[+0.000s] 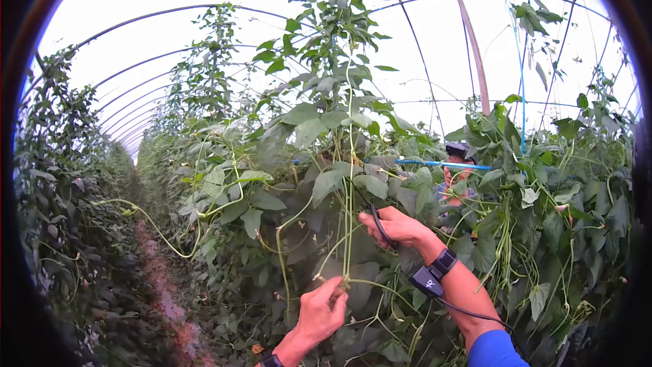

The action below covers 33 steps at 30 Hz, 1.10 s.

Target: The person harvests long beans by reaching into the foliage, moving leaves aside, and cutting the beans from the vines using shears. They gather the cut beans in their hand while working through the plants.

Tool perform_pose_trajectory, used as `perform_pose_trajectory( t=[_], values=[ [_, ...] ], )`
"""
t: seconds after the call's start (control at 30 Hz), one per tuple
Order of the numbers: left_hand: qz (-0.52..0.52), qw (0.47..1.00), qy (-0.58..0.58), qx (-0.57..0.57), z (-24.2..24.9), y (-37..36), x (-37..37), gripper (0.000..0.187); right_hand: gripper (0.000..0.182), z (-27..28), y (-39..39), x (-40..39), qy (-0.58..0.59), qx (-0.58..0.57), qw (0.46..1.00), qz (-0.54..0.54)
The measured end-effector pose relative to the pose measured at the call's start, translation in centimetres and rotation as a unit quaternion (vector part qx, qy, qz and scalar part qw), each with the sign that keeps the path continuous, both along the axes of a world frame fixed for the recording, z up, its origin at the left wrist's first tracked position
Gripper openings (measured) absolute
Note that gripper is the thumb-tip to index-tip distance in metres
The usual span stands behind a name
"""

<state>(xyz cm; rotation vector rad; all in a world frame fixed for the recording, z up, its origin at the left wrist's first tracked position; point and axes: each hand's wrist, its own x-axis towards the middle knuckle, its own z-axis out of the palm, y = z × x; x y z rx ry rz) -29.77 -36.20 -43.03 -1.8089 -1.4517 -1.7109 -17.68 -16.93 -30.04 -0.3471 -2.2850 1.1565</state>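
Observation:
Near the bottom centre, my left hand (322, 310) pinches the lower end of thin green stems (348, 231) that hang down from the leafy plant. Up and to the right, my right hand (394, 227) has its fingers curled beside a dark cord or handle (382, 225) that runs up into the leaves; whether the fingers grip it is unclear. Broad green leaves (331, 183) hang just above both hands. A black device with a cable (428, 281) is strapped to my right wrist.
A blue strip (445, 164) crosses the foliage at right, near a partly hidden person (460, 173) behind the plants. A blue string (523, 95) hangs at upper right. At left, a reddish dirt path (163, 285) runs between plant rows under curved frame pipes.

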Motion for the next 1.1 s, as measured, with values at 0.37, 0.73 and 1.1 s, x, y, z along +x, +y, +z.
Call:
perform_pose_trajectory(
  t=[0.37,0.73,1.1],
  values=[
    [0.024,0.999,0.022,0.009,-1.8,0.3,-0.3,0.03,0.054,-0.3,-0.1,0.1,-0.03,-0.029,0.999,0.026],
    [0.043,0.998,0.039,-0.014,-3.2,-1.1,-0.6,0.03,0.056,-0.7,-1.7,-0.4,0.004,-0.036,0.999,0.039],
    [0.027,0.981,0.129,-0.146,-12.4,-7.3,-1.1,0.034,0.034,2.7,-1.2,1.6,0.258,0.117,0.959,-0.001]
  ],
)
